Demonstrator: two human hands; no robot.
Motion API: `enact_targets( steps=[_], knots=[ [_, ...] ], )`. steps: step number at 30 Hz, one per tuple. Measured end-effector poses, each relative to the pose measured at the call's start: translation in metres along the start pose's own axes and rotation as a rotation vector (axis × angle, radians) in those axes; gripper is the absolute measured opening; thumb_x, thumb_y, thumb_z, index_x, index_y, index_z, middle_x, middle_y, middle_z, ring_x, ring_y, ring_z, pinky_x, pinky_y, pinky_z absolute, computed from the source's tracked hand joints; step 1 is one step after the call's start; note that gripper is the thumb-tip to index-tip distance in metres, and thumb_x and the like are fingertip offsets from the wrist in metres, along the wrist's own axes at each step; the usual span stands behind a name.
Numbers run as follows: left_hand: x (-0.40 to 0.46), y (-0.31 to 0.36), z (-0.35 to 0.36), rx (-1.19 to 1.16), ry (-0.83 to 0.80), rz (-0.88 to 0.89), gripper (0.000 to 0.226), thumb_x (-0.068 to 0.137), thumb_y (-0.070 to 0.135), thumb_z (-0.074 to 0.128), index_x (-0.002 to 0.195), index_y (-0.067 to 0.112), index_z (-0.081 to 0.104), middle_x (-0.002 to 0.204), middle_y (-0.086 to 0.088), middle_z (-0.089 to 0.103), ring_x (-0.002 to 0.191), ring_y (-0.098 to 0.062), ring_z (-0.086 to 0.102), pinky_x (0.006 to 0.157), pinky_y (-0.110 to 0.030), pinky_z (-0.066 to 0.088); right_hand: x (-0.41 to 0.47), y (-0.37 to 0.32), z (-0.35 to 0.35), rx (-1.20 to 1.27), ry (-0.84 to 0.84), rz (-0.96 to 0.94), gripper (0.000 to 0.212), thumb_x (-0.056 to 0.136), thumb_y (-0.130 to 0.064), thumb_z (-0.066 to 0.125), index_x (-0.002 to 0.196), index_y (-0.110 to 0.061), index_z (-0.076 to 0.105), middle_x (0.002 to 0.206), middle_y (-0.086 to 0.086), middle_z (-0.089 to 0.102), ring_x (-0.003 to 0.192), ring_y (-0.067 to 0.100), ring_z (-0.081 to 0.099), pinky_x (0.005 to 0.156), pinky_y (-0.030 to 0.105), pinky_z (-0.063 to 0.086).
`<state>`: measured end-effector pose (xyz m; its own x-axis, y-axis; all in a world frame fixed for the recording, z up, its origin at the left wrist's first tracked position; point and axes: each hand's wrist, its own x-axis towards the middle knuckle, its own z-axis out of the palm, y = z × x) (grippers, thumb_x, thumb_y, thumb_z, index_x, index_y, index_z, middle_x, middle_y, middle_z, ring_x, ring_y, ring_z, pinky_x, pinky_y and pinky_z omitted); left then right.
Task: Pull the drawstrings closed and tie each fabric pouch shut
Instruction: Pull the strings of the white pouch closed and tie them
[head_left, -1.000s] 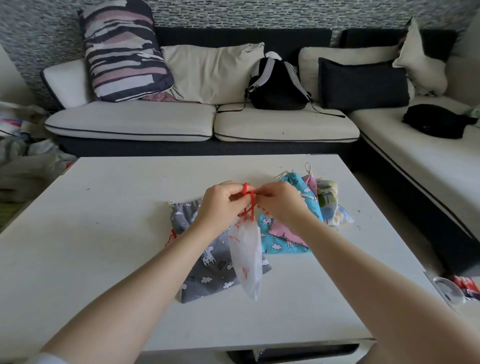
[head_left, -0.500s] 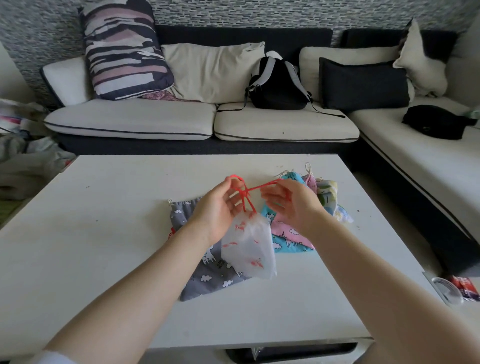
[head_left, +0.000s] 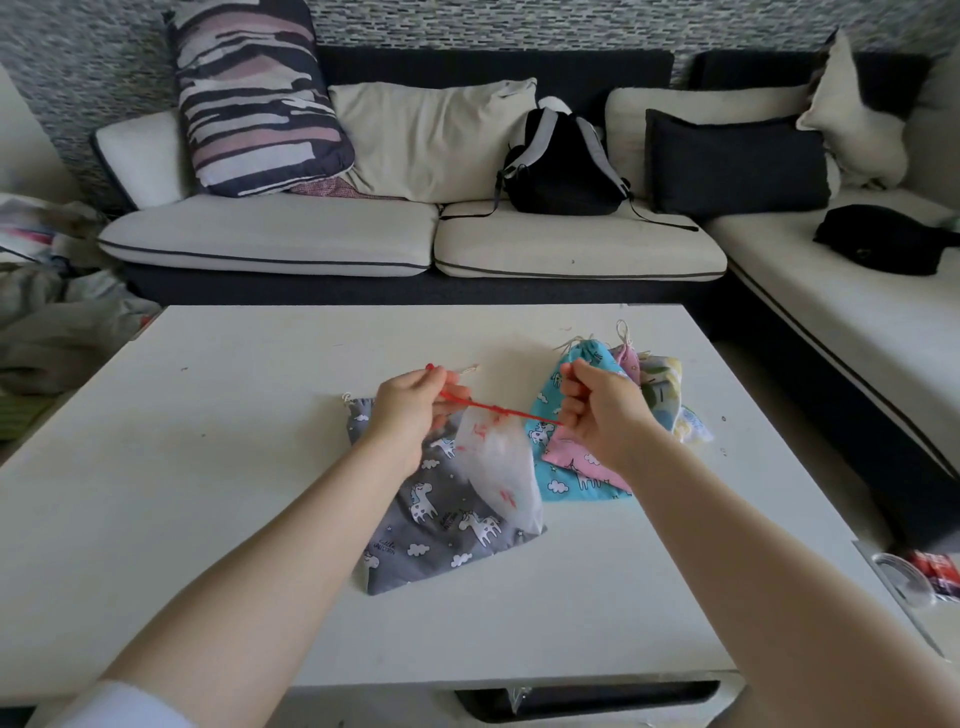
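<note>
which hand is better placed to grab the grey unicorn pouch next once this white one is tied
Left. The left hand hovers right above the grey unicorn pouch, near its top edge. The right hand is over the blue pouch and pink pouch. Both hold the red drawstring.

we hold a white pouch (head_left: 501, 467) flecked with red by its red drawstring (head_left: 498, 410). under it lies a grey pouch (head_left: 441, 525) with white unicorns and clouds; right of the white pouch sit pale blue (head_left: 563, 480) and pink (head_left: 576, 457) cloud-print pouches. the bench (head_left: 208, 415) is white.
</note>
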<state>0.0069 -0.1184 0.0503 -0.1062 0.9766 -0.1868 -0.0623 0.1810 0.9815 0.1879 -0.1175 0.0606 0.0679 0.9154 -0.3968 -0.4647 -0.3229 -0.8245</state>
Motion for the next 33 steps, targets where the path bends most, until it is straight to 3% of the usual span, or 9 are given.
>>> enact_targets(
  steps=[3,6,11,13,15,18,21,28,33],
  knots=[
    [0.002,-0.008,-0.007,0.155,0.047,0.033,0.003,0.095,0.012,0.049,0.094,0.010,0.051,0.074,-0.007,0.065,0.044,-0.006,0.063,0.039,-0.014,0.044,0.001,-0.004,-0.001,-0.199,0.055,-0.045,0.026,0.097,-0.019,0.044,0.078,-0.008,0.059,0.060,-0.002,0.040,0.050,0.009,0.029,0.046,0.019,0.025],
    [0.004,-0.012,-0.006,0.309,0.058,0.094,0.015,0.091,0.006,0.052,0.088,0.013,0.039,0.068,-0.013,0.064,0.051,-0.027,0.065,0.055,-0.036,0.057,-0.001,-0.001,0.004,-0.483,0.051,-0.101,0.019,0.091,-0.025,0.056,0.088,-0.008,0.064,0.066,-0.001,0.047,0.054,0.008,0.036,0.050,0.019,0.031],
    [0.005,-0.002,-0.012,0.568,-0.252,0.165,0.020,0.092,0.011,0.051,0.080,0.019,0.065,0.071,-0.010,0.070,0.070,-0.025,0.070,0.080,-0.037,0.055,0.003,0.003,0.006,-1.059,0.033,-0.321,0.050,0.084,-0.037,0.064,0.125,-0.010,0.054,0.092,-0.004,0.056,0.082,0.013,0.052,0.073,0.023,0.044],
    [0.004,0.002,-0.018,0.773,-0.321,0.174,0.026,0.092,0.022,0.054,0.068,0.020,0.064,0.070,-0.004,0.071,0.060,-0.004,0.066,0.061,-0.016,0.047,0.005,0.002,0.005,-1.233,-0.002,-0.370,0.051,0.083,-0.035,0.065,0.125,-0.009,0.054,0.082,-0.006,0.051,0.072,0.010,0.048,0.061,0.019,0.039],
    [0.004,0.007,-0.021,0.994,-0.303,0.209,0.037,0.091,0.030,0.055,0.056,0.020,0.055,0.053,0.003,0.059,0.040,-0.001,0.046,0.043,-0.013,0.031,0.004,0.003,0.003,-1.333,-0.061,-0.348,0.051,0.080,-0.040,0.067,0.121,-0.011,0.058,0.092,-0.005,0.057,0.081,0.012,0.052,0.068,0.019,0.042],
    [0.006,0.008,-0.020,1.100,-0.280,0.238,0.047,0.093,0.040,0.049,0.053,0.016,0.042,0.053,0.001,0.039,0.051,-0.014,0.038,0.053,-0.024,0.030,0.003,0.010,0.002,-1.432,-0.115,-0.307,0.046,0.072,-0.049,0.072,0.103,-0.016,0.066,0.097,-0.002,0.065,0.084,0.015,0.057,0.071,0.022,0.046],
    [0.007,0.009,-0.016,1.047,-0.267,0.305,0.044,0.096,0.040,0.041,0.068,0.010,0.056,0.078,0.002,0.045,0.083,-0.022,0.047,0.081,-0.034,0.039,0.004,0.018,0.002,-1.475,-0.097,-0.309,0.043,0.070,-0.050,0.073,0.094,-0.016,0.069,0.091,0.001,0.069,0.080,0.018,0.060,0.073,0.030,0.050],
    [-0.011,0.018,0.001,0.590,-0.485,0.320,0.025,0.089,0.022,0.042,0.068,0.026,0.054,0.058,-0.001,0.037,0.051,-0.014,0.033,0.056,-0.030,0.028,-0.005,0.021,0.002,-1.350,0.021,-0.430,0.037,0.083,-0.047,0.061,0.059,-0.019,0.058,0.053,-0.004,0.051,0.049,0.008,0.042,0.046,0.021,0.031],
    [-0.011,0.012,0.008,0.637,-0.415,0.407,0.016,0.093,0.018,0.052,0.083,0.017,0.065,0.054,0.008,0.052,0.046,-0.006,0.042,0.052,-0.022,0.035,-0.013,0.018,0.009,-1.135,0.015,-0.417,0.057,0.091,-0.049,0.045,0.047,-0.015,0.035,0.045,-0.002,0.032,0.045,0.014,0.030,0.048,0.028,0.024]
  ],
)
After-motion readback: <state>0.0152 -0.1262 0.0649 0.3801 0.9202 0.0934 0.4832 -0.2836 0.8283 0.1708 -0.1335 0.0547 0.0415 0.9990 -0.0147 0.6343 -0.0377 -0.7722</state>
